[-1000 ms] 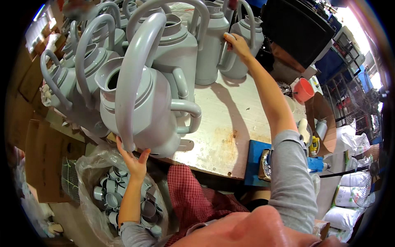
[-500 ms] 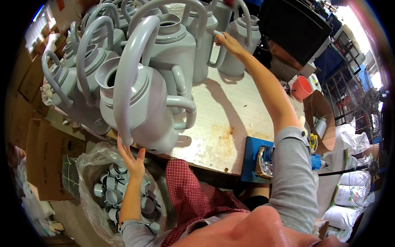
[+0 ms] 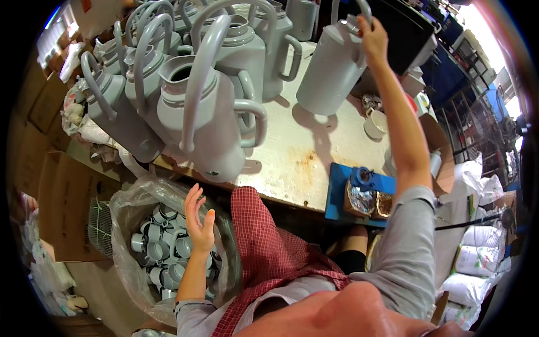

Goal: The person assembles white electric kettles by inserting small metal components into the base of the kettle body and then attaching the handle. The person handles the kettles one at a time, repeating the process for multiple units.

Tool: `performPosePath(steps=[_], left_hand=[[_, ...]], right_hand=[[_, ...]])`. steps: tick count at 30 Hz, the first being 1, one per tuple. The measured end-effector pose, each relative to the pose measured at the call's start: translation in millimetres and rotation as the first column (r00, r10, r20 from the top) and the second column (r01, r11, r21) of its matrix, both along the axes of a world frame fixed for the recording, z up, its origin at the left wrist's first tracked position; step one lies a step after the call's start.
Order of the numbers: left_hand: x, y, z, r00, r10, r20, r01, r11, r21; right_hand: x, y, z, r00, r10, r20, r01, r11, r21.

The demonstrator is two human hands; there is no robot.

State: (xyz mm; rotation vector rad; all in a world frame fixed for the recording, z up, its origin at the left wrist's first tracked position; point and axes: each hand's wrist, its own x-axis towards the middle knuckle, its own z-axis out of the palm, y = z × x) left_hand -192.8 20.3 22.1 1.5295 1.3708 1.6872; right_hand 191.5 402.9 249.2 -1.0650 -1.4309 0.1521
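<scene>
My right hand (image 3: pixel 373 40) is closed on the side handle of a grey plastic jug (image 3: pixel 331 70) with a tall loop handle. This jug is tilted and lifted over the table, its shadow beneath it. My left hand (image 3: pixel 200 222) is open and holds nothing, fingers apart, above the rim of a clear plastic bag (image 3: pixel 126 210). Nearest to it is a similar grey jug (image 3: pixel 205 123), standing at the table's front edge. Inside the bag lie several small grey cup-shaped parts (image 3: pixel 158 250).
More grey jugs (image 3: pixel 273 50) crowd the left and back of the table (image 3: pixel 281 163). A blue fixture (image 3: pixel 337 191) with small boxes sits at the front right edge. A white cup (image 3: pixel 375 124) lies beyond it. A cardboard box (image 3: pixel 76 208) stands left of the bag.
My right hand has taken the jug up and to the right, off the table. My left hand has come away from the front jug, toward me and slightly right.
</scene>
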Motion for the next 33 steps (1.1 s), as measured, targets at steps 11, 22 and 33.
performPosePath(steps=[11,22,33], left_hand=[[59,55,175,0.883,-0.279,0.377,0.130,0.919,0.373],[109,4,78,0.796,-0.485,0.362,0.549,0.830,-0.095],[72,2,101,0.791,-0.546,0.278,0.611,0.728,-0.310]], right_hand=[[-6,-296,68,0.698,0.712,-0.078,-0.696,0.700,0.159],[48,-395,-150,0.936,0.352,0.002,-0.306,0.814,-0.493],[229,-317,-321,0.796,0.161,0.583,0.127,0.898,-0.421]])
